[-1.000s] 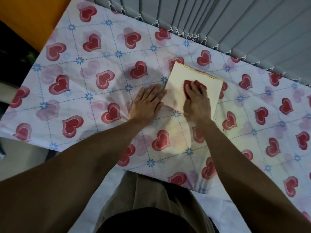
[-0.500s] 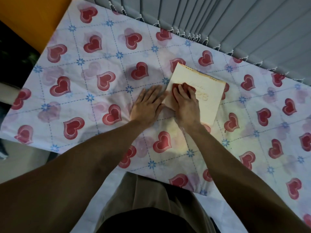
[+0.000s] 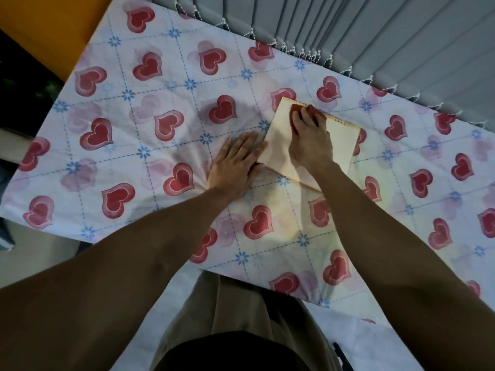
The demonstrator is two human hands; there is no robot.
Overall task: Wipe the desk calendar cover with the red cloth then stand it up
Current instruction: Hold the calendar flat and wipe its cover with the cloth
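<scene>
The desk calendar [image 3: 340, 140] lay flat near the table's [image 3: 160, 108] far edge. The red cloth [image 3: 310, 111] was pressed onto it under the right hand [image 3: 310, 141]; the left hand [image 3: 235, 164] was spread flat at its left edge.

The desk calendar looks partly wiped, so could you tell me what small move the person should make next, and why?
Probably draw the red cloth back toward the body across the cover. The right hand presses it at the far edge of the desk calendar, which lies flat, while the left hand rests flat at its near-left corner, steadying it. Standing it up should likely wait.
</scene>
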